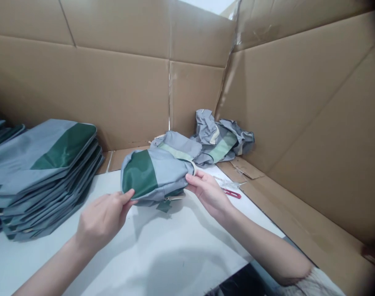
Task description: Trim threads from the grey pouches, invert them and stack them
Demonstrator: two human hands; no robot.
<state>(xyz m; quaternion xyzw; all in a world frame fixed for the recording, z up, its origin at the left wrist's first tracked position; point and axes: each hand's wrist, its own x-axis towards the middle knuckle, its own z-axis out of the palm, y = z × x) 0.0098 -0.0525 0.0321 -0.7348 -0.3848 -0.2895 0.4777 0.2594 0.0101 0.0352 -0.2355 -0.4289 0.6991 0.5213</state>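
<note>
A grey fabric bag with a dark green panel is held just above the white table. My left hand pinches its lower left corner at the green panel. At the bag's right end, near a pale loop, my right hand grips the fabric between thumb and fingers. Under the bag hang a small green tab and what looks like a zipper edge. A red-handled tool lies on the table just beyond my right hand.
At the left stands a tall stack of flat grey and green bags. Crumpled grey pieces with light green bands lie at the back corner. Cardboard walls enclose the back and right sides.
</note>
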